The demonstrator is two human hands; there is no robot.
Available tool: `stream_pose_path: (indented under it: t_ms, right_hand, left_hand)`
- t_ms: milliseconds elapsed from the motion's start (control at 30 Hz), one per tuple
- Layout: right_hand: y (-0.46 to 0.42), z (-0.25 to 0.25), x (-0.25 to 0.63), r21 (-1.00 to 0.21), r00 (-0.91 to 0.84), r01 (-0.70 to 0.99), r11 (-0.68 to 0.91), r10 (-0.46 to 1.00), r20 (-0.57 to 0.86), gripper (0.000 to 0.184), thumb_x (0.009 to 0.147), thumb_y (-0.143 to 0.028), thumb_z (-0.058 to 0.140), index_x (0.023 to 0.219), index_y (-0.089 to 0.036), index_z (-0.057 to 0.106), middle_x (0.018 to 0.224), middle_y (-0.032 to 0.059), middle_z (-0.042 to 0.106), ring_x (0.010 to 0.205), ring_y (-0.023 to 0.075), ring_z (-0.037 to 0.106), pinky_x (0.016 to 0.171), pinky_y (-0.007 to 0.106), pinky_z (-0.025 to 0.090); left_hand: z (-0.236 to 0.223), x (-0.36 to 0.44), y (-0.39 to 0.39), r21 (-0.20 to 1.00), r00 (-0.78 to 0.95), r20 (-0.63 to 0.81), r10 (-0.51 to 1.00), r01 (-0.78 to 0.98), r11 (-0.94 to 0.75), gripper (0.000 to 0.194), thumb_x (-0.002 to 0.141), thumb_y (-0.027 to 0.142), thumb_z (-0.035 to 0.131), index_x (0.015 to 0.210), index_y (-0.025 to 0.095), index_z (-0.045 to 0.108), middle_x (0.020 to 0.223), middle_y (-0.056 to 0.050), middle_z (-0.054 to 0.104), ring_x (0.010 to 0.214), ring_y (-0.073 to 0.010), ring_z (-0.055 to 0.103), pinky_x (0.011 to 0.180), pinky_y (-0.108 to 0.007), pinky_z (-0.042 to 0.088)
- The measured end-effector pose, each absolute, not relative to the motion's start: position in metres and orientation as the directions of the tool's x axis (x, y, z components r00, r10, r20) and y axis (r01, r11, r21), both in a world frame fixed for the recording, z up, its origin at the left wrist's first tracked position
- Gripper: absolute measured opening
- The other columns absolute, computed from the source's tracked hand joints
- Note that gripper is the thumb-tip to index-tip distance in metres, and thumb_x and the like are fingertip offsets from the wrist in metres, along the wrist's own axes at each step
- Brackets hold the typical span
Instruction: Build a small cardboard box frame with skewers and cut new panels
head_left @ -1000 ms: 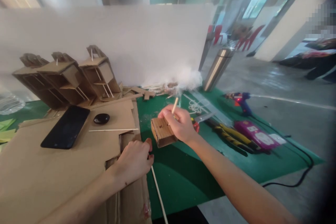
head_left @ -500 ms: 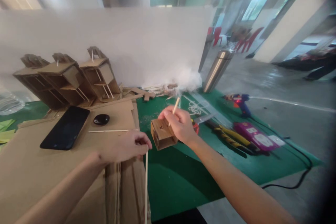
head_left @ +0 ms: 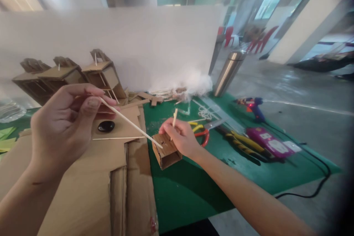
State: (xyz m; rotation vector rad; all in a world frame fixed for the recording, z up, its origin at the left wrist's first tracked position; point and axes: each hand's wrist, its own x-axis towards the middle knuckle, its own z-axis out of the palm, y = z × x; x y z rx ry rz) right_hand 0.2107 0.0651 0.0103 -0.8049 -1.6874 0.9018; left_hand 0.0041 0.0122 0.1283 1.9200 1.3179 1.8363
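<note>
Between thumb and fingers, my left hand (head_left: 63, 129) pinches one end of a long thin wooden stick (head_left: 129, 121). The stick slants down to the right, and its far tip is at the top of a small cardboard box (head_left: 167, 149); whether it touches cannot be told. My right hand (head_left: 181, 138) is closed around a short wooden stick (head_left: 175, 117), which stands nearly upright above the box. The fingers of that hand also rest against the box, hiding part of its top and the stick's lower end. The box's open side faces me.
Cardboard sheets (head_left: 91, 184) cover the left, with a black mouse-like object (head_left: 106, 126) and another stick (head_left: 118, 138). Cardboard models (head_left: 103, 81) stand behind. Scissors (head_left: 205, 137), pliers (head_left: 243, 143), a purple power strip (head_left: 268, 142), a glue gun (head_left: 253, 106) and a steel flask (head_left: 229, 73) are right.
My left hand has lifted off the cardboard and moved left, swinging the long stick's tip onto or over the box. My right hand, short stick and box have shifted slightly left.
</note>
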Motion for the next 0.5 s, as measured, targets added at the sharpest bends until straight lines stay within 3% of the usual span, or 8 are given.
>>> stream_pose_path:
  t_ms: [267, 500]
  right_hand:
    - [0.062, 0.014, 0.209, -0.846, -0.284, 0.115, 0.521, 0.833, 0.475, 0.030, 0.093, -0.033, 0.047, 0.072, -0.017, 0.061, 0.069, 0.0023, 0.060, 0.065, 0.0140, 0.054, 0.062, 0.026, 0.040]
    - [0.059, 0.015, 0.208, -0.827, -0.295, 0.140, 0.545, 0.820, 0.490, 0.028, 0.093, -0.031, 0.046, 0.073, -0.018, 0.061, 0.063, -0.0002, 0.055, 0.061, 0.0130, 0.050, 0.057, 0.025, 0.037]
  left_hand:
    - [0.116, -0.003, 0.022, 0.613, -0.017, 0.732, 0.681, 0.454, -0.647, 0.008, 0.092, 0.024, 0.063, 0.097, 0.018, 0.063, 0.082, -0.001, 0.072, 0.073, -0.0118, 0.073, 0.066, -0.019, 0.065]
    - [0.117, -0.005, 0.021, 0.618, -0.006, 0.721, 0.693, 0.457, -0.640, 0.005, 0.093, 0.019, 0.060, 0.096, 0.019, 0.063, 0.082, 0.001, 0.072, 0.070, -0.0093, 0.072, 0.065, -0.015, 0.063]
